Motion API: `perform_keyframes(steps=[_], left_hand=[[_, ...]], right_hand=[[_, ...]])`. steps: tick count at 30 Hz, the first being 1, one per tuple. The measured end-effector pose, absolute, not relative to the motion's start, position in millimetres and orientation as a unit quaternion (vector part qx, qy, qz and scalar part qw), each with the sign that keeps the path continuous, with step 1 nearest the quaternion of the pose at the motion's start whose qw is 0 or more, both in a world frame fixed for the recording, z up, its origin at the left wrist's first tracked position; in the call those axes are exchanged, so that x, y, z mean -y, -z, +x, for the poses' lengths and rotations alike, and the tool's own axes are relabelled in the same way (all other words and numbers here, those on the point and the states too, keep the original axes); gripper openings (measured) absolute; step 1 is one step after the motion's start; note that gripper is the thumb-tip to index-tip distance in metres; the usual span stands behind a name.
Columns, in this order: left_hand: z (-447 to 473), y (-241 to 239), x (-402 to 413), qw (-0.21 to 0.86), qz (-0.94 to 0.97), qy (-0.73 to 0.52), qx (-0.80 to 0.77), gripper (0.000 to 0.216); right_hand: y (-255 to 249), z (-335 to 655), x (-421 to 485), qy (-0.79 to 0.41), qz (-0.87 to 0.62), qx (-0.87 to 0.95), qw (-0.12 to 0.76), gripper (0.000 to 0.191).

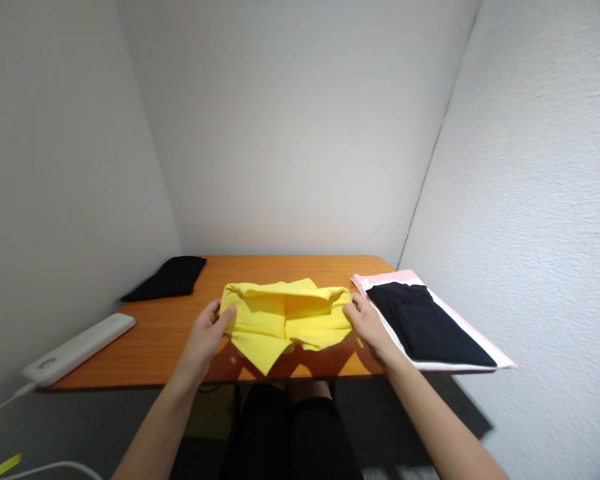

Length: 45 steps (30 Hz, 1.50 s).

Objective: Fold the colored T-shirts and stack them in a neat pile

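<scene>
A pair of yellow shorts (260,323) hangs stretched between my two hands, just above the front part of the table. Its wide waist opening gapes toward me, and a seam runs down the middle. My left hand (210,328) pinches the left end of the waist, thumb on the near side. At the opposite end, my right hand (367,321) grips the cloth in the same way. Loose yellow corners droop below and poke up behind the waist. The fingertips behind the fabric are hidden.
Folded black cloth (173,279) lies at the table's (230,267) back left. A white power strip (80,348) with a cable rests along the left edge. On the right, a folded black garment (430,327) lies on white and pink cloth (473,327). Walls (290,133) enclose the table.
</scene>
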<state>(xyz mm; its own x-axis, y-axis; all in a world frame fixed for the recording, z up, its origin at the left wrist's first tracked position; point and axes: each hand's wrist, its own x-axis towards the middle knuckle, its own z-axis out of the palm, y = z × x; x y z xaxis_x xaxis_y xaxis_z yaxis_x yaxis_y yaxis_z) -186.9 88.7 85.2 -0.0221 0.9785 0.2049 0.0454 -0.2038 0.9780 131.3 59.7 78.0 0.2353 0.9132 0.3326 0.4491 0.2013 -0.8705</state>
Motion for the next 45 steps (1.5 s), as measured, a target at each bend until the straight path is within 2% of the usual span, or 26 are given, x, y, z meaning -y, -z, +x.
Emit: perform_keyframes(steps=[5,11,14,17,19,21,24,27,30,33,37,40,45], left_hand=[[-223.0,-134.4,-61.2,0.407,0.574,-0.536,-0.466,0.049],[-275.5,-168.8,-30.3,0.452,0.559,-0.485,-0.498,0.061],[-288.0,-197.2,-23.5,0.398,0.536,-0.524,-0.529,0.068],[-283.1,-230.9,-31.8,0.359,0.562,-0.530,-0.524,0.063],[-275.5,-248.2,-52.1,0.334,0.614,-0.495,-0.515,0.061],[-267.3,-257.5,-85.2,0.242,0.694,-0.448,-0.509,0.055],[-250.8,-254.6,-150.2,-0.006,0.775,-0.361,-0.519,0.041],[-224.9,-226.3,-210.4,-0.100,0.762,-0.319,-0.554,0.032],[-195.9,-169.0,-245.8,-0.098,0.762,-0.261,-0.584,0.030],[-177.8,-98.1,-259.4,-0.048,0.770,-0.182,-0.610,0.028],[-178.7,-28.3,-277.4,0.012,0.743,-0.115,-0.659,0.058],[-189.6,-7.9,-302.6,0.029,0.742,-0.094,-0.663,0.072],[-203.1,-1.4,-349.0,0.026,0.764,-0.076,-0.640,0.075]], right_hand=[[-133.1,165.3,-18.4,-0.364,-0.499,0.565,0.547,0.028],[-194.1,193.6,42.7,-0.500,-0.478,0.548,0.471,0.029],[-234.0,194.8,56.0,-0.478,-0.490,0.524,0.507,0.028],[-267.2,193.2,39.5,-0.423,-0.504,0.532,0.532,0.029],[-278.1,193.6,10.9,-0.391,-0.496,0.569,0.526,0.031],[-279.0,194.4,-28.7,-0.368,-0.492,0.618,0.490,0.038],[-265.7,190.8,-99.6,-0.263,-0.552,0.683,0.401,0.042],[-234.8,174.1,-165.1,-0.100,-0.637,0.671,0.366,0.038],[-181.6,147.0,-203.8,-0.045,-0.675,0.665,0.316,0.037],[-113.0,124.4,-216.2,-0.059,-0.698,0.678,0.222,0.037],[-36.6,125.5,-227.0,-0.087,-0.736,0.662,0.108,0.069],[-12.1,144.3,-248.3,-0.071,-0.745,0.663,0.037,0.086],[-8.0,166.8,-296.8,-0.054,-0.735,0.676,0.023,0.085]])
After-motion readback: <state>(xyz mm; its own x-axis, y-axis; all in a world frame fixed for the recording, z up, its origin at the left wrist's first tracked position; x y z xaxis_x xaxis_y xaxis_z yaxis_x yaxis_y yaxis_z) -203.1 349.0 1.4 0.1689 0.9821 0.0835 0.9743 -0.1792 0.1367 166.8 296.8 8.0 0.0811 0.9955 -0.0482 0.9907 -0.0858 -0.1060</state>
